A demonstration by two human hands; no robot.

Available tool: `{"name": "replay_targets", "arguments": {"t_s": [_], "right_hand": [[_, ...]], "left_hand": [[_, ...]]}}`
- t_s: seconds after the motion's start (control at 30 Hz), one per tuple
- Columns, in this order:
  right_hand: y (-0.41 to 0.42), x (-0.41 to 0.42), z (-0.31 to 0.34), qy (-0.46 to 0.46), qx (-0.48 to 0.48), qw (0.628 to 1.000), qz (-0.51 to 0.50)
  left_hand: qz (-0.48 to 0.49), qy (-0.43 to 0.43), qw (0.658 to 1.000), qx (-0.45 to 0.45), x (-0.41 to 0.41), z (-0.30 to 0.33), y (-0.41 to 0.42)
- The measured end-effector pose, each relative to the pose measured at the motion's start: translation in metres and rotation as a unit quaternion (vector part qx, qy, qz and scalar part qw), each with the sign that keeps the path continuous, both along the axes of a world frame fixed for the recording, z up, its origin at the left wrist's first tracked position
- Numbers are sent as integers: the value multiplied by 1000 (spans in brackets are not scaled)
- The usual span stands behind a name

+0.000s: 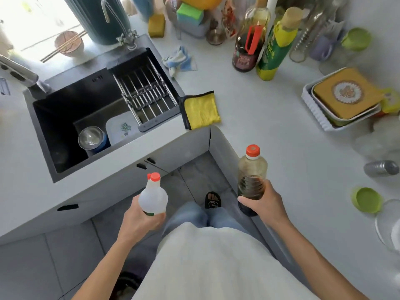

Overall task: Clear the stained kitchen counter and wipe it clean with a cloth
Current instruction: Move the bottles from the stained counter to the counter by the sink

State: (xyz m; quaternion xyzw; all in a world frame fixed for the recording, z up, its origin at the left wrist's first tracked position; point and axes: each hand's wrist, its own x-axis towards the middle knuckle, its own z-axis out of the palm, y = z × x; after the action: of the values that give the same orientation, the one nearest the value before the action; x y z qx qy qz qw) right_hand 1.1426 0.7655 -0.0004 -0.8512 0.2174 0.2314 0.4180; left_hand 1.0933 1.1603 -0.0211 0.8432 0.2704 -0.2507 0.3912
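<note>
Two bottles are held upright above the floor, off the counter point(270, 131): left hand point(138, 217) grips the white bottle point(153, 197), right hand point(265, 204) grips the dark bottle point(252, 176). Yellow cloth point(200, 110) lies beside the sink point(71, 118).

A black sink point(65, 118) holds a steel bowl point(91, 137) and a white cutting board point(122, 129), with a metal drain rack point(145, 92) across its right end. A faucet point(121, 24) rises behind it.

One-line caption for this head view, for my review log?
Left hand holds a white bottle, right hand a dark-sauce bottle; yellow cloth waits beside the sink.
</note>
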Motion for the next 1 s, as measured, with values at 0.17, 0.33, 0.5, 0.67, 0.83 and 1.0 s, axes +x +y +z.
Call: {"name": "replay_targets", "arguments": {"t_s": [0.17, 0.33, 0.5, 0.67, 0.83, 1.0], "right_hand": [[27, 67, 12, -28, 3, 1000, 10], [42, 111, 17, -35, 1, 999, -27], [52, 125, 28, -18, -2, 997, -79], [57, 118, 45, -12, 5, 988, -155], [56, 120, 45, -21, 9, 968, -250], [38, 154, 35, -47, 9, 953, -300]], "left_hand": [[-5, 37, 999, 7, 15, -1, 33], [-2, 38, 999, 6, 66, 9, 48], [-61, -1, 998, -2, 147, 24, 55], [-146, -74, 986, -17, 235, 38, 37], [-247, -108, 962, -44, 317, 46, -18], [-300, -124, 942, -87, 384, 48, -97]]}}
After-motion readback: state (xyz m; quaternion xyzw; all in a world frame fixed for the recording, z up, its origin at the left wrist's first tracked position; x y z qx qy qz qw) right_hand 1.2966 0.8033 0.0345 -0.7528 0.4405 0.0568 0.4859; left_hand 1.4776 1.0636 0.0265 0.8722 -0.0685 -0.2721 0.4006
